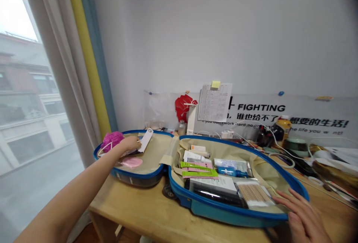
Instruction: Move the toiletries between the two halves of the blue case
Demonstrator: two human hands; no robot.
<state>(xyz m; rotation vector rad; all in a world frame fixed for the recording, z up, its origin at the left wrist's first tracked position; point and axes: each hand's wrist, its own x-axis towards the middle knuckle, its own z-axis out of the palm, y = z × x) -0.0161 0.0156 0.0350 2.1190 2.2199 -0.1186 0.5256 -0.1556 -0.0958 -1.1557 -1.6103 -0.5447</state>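
Observation:
An open blue-rimmed suitcase (192, 210) lies on the wooden table. My left hand (131, 145) reaches into its left half, fingers closed at a narrow white box (145, 140) that stands tilted. Beside that hand are a magenta bath puff (112, 140) and a pink oval pad (132, 162). My right hand (303, 213) has its fingers stretched out over the right half's near rim, next to a pack of cotton swabs (254, 193). That half also holds a black case (214, 192), a blue bottle (232, 172), green-and-pink sachets (199, 170) and a white tube (195, 157).
Behind the suitcase, cables (291, 153), a bottle with an orange label (283, 127) and a green cup (296, 146) crowd the table's right side. A banner (260, 114) hangs on the wall. Curtains (60, 49) and a window are at the left.

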